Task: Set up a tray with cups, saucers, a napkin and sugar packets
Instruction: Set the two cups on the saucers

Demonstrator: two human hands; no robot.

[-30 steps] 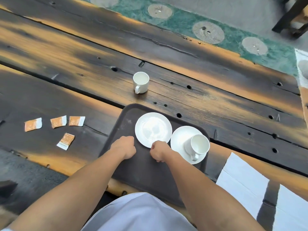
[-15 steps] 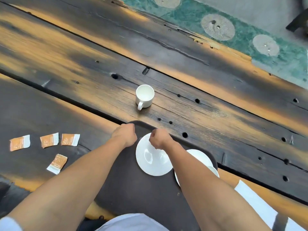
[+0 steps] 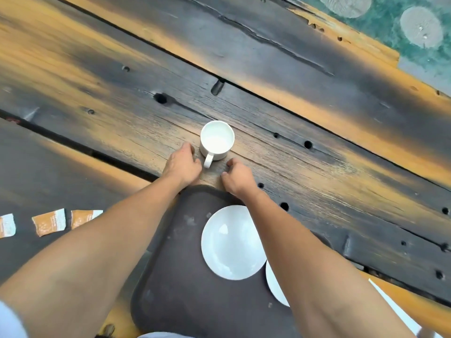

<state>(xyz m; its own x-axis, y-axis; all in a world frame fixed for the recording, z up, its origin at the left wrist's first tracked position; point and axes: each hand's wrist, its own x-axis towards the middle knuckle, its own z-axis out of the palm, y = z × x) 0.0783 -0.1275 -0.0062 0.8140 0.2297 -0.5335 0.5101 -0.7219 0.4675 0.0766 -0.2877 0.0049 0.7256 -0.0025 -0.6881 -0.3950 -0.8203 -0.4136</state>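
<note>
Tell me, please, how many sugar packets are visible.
3 packets, left of the tray: one at the frame edge, one beside it, one by the left arm, which may hide more.
</note>
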